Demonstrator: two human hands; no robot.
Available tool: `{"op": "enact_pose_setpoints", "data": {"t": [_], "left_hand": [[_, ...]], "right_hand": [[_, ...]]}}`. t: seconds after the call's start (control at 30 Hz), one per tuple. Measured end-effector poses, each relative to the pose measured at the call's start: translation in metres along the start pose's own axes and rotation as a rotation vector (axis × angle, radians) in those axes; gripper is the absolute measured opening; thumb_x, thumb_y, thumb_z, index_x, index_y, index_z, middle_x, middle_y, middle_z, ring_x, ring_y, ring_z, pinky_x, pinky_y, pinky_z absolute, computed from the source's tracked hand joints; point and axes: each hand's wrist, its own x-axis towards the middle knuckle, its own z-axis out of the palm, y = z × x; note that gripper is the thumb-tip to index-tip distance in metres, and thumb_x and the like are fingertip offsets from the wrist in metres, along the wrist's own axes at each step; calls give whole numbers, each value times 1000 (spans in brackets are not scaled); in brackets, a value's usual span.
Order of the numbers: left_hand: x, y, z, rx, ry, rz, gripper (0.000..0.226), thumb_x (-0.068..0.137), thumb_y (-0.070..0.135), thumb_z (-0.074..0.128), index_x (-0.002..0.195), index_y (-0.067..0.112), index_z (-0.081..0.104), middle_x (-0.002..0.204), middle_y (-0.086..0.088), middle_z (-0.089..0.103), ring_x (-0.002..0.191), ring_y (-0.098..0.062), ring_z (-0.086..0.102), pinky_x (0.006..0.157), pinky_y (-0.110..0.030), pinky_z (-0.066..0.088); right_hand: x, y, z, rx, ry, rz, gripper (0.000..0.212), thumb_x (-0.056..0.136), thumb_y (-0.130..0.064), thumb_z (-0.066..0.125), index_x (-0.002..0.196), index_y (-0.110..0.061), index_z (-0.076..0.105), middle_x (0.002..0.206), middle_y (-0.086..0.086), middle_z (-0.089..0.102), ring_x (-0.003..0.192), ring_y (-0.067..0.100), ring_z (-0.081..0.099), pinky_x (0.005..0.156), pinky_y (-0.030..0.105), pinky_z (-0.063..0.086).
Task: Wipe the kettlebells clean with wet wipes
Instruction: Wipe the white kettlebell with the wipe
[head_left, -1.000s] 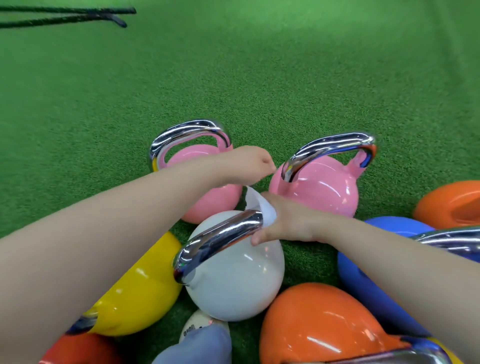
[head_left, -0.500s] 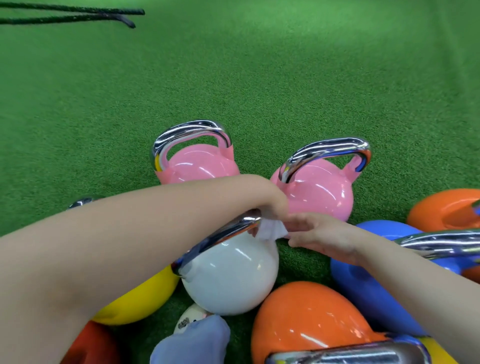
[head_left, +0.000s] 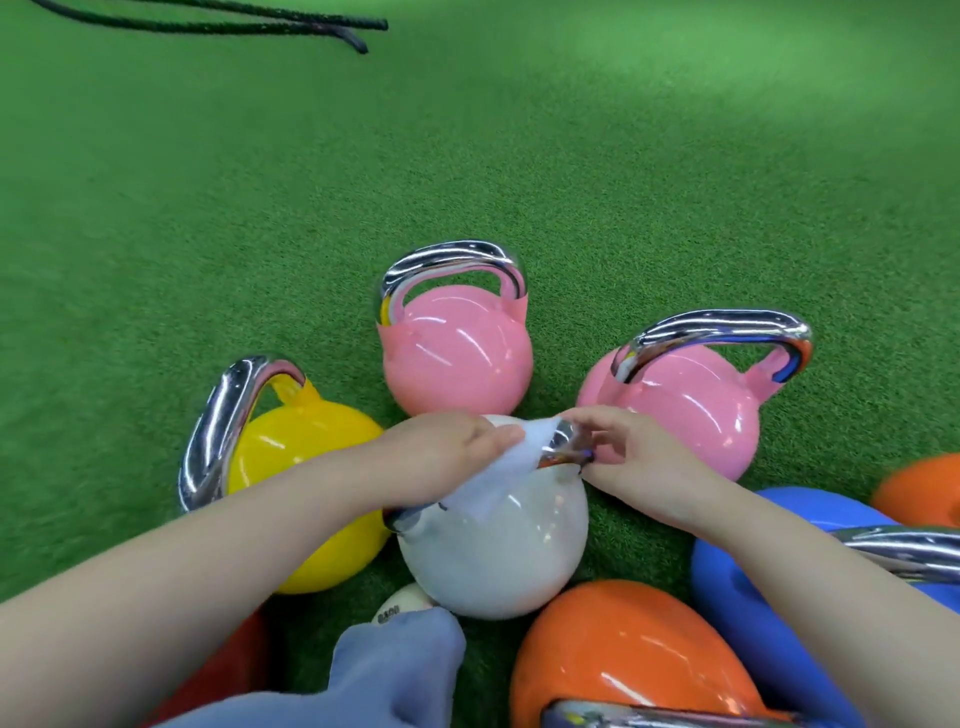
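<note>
My left hand (head_left: 447, 457) grips the wet wipe (head_left: 498, 467) on the white kettlebell (head_left: 493, 551)'s handle, my right hand (head_left: 628, 457) pinches that handle's end, and I judge the coloured kettlebells around it still unwiped.

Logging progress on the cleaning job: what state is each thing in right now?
white kettlebell: upright, handle being wiped
wet wipe: draped over the handle
left hand: grips the wipe
right hand: fingers on the handle end
pink kettlebells: upright, untouched
yellow kettlebell: tilted, untouched

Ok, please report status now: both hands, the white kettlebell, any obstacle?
Left hand grips wet wipe on chrome handle. Right hand pinches handle's far end. White kettlebell upright, other kettlebells crowd around; nothing blocks the wiping.
</note>
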Motion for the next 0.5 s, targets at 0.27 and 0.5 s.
{"op": "enact_pose_setpoints", "data": {"t": [0.27, 0.5], "left_hand": [[-25, -24, 26, -390, 378, -26, 45, 100, 29, 34, 57, 23, 44, 56, -1, 57, 65, -11, 43, 55, -22, 32], [31, 44, 3, -242, -194, -249, 39, 93, 48, 38, 72, 16, 44, 57, -7, 46, 46, -19, 42, 44, -19, 36]], "right_hand": [[-16, 10, 6, -163, 138, 225, 26, 81, -5, 60, 102, -16, 50, 98, 0, 58, 98, 21, 58, 89, 35, 46], [-30, 11, 30, -521, -255, 76, 54, 84, -8, 56, 135, -25, 48, 147, -5, 39, 135, 12, 37, 105, 13, 24]]}}
